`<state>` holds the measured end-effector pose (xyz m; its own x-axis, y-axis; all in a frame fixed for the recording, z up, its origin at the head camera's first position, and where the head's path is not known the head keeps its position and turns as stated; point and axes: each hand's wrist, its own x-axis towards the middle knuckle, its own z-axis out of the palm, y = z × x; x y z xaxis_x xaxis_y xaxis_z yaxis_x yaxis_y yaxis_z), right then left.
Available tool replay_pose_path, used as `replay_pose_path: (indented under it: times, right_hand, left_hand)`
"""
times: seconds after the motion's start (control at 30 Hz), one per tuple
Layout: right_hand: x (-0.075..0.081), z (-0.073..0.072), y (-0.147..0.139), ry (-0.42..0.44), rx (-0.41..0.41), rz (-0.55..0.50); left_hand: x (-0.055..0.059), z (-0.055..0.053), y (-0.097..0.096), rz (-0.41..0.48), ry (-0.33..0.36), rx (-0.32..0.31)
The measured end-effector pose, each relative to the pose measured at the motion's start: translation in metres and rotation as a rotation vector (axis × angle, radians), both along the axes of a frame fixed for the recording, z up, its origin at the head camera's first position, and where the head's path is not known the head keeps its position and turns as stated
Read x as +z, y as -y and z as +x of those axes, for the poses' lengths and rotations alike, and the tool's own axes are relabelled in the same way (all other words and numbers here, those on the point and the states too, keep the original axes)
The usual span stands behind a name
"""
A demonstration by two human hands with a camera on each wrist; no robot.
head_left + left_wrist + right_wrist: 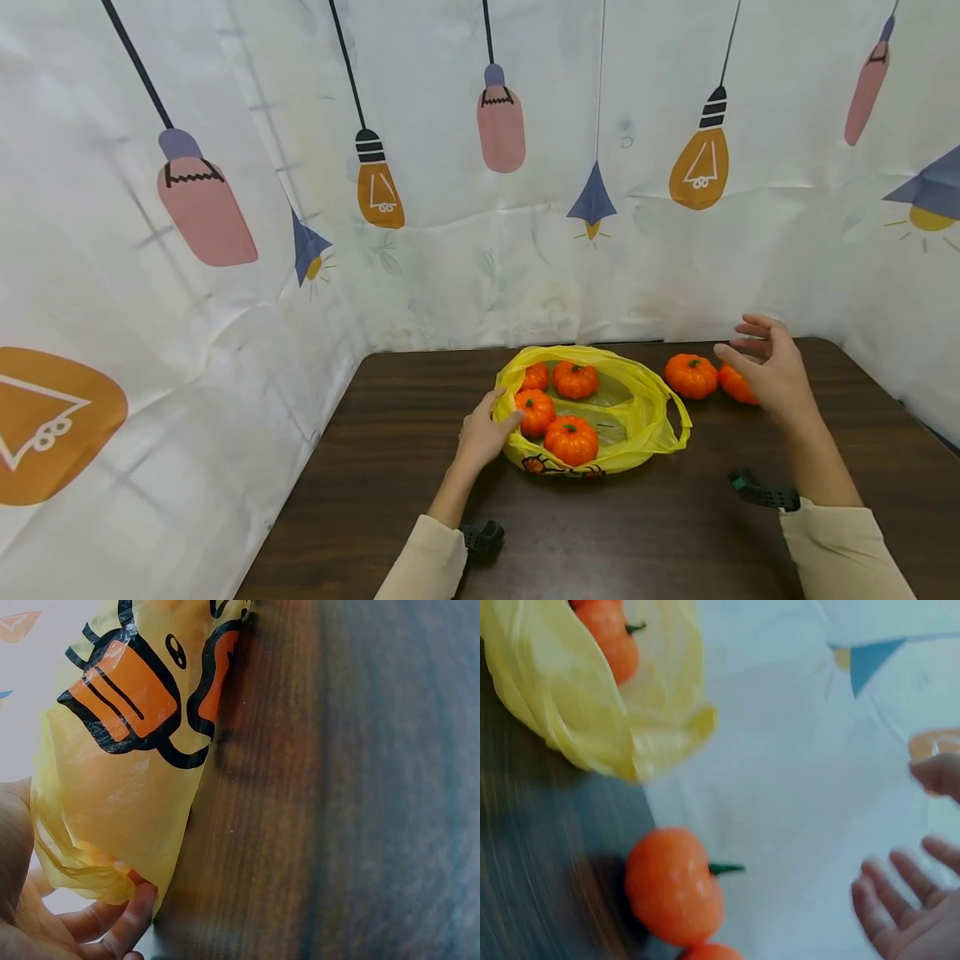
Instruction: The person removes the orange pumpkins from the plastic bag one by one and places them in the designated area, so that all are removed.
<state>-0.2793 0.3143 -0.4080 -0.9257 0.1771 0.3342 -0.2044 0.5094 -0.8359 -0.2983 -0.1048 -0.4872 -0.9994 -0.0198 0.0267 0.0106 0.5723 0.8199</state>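
A yellow plastic bag [648,429] lies with its mouth wide open, several small orange toy pumpkins [572,440] inside it. My left hand [482,433] holds the bag's left edge, thumb over the rim and fingers on the outside. In the left wrist view those fingers [127,919] curl against the yellow plastic, under a black-and-orange print. Outside the bag, to its right, sit two more pumpkins, one fully visible [691,376] and one [735,385] partly hidden by my right hand [776,375]. That hand hovers above them with fingers spread, holding nothing.
Everything stands on a dark brown wooden table [375,467]. A white cloth [465,275] printed with lamps and bulbs hangs behind the table and along its sides. The bag's handle loop [681,417] sticks out toward the two loose pumpkins.
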Motion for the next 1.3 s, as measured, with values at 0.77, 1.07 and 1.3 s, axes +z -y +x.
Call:
replay_pose_path:
  times: [0.77,1.07,1.3]
  right_hand:
    - [-0.031,-0.006,0.108,0.033,0.660,0.096]
    - [-0.054,-0.010,0.124,0.112,0.771,0.077]
    - [-0.064,-0.008,0.133,0.163,0.754,0.120]
  left_hand:
    - [0.000,0.000,0.001,-0.006,-0.006,-0.001]
    - [-0.001,-0.001,0.000,0.002,-0.002,0.008]
    - [-0.002,-0.001,0.001,-0.021,-0.019,0.006]
